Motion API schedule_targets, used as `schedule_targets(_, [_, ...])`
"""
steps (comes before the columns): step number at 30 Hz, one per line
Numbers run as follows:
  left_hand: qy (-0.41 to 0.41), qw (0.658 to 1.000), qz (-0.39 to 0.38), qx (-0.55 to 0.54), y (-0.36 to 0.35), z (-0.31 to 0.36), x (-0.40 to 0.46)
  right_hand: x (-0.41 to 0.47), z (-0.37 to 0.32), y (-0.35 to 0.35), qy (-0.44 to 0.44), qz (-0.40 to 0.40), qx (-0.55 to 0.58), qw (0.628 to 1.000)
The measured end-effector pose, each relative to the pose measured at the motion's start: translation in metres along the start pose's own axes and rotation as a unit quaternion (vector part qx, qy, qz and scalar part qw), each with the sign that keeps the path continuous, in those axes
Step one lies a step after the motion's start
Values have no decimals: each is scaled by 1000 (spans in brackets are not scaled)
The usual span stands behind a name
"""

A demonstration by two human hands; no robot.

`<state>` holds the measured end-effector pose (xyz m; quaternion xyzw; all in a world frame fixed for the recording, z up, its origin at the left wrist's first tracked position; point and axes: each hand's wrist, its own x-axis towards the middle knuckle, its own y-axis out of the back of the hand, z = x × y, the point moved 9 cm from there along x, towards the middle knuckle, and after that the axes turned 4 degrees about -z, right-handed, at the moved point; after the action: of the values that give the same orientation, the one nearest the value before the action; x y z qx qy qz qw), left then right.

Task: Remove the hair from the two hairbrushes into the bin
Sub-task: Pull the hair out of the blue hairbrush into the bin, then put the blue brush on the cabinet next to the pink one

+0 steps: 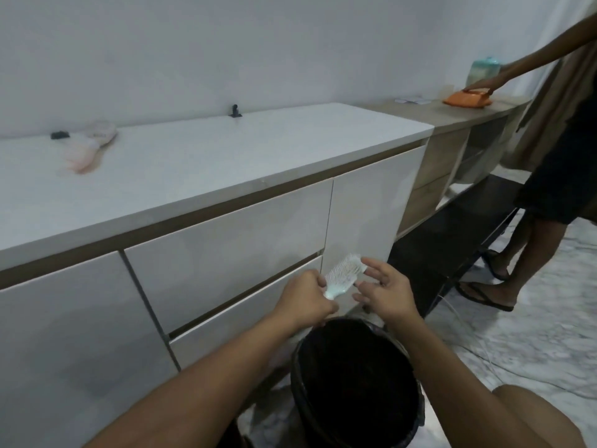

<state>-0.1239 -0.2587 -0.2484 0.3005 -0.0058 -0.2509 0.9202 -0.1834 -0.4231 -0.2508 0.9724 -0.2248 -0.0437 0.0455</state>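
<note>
Directly below both hands, the black bin [355, 383] gapes. Left hand [307, 299] is clenched on the mint hairbrush [342, 276], long axis toward 1 o'clock; right hand [384, 292], fingers released, hovers at its 3 o'clock. A pink hairbrush [89, 147] lies on the desk [226, 150], toward 10 o'clock.

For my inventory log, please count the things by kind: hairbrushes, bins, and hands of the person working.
Hairbrushes: 2, a pale mint plastic hairbrush held above the bin, a pink plastic hairbrush on the white countertop
Bins: 1, round black bin
Hands: 2, left, right
Total: 5
</note>
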Motion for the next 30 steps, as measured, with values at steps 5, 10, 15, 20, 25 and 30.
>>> schedule_targets(5, [-47,998,35,38,58,46,-1,11,-87,-13,73,1,-67,995])
schedule_targets(10, [-88,988,90,84,126,90,-10,26,-169,-34,155,1,-104,982])
schedule_targets(15, [-117,983,114,88,185,124,-31,39,-232,-64,209,8,-108,972])
schedule_targets(20, [-94,991,62,67,233,124,-39,46,-277,-106,250,-28,-147,957])
schedule_targets(25, [-103,984,145,0,280,112,-46,53,-304,-154,294,-23,-226,928])
schedule_targets(30, [-81,965,246,30,315,85,-34,63,-313,-215,351,-48,-337,872])
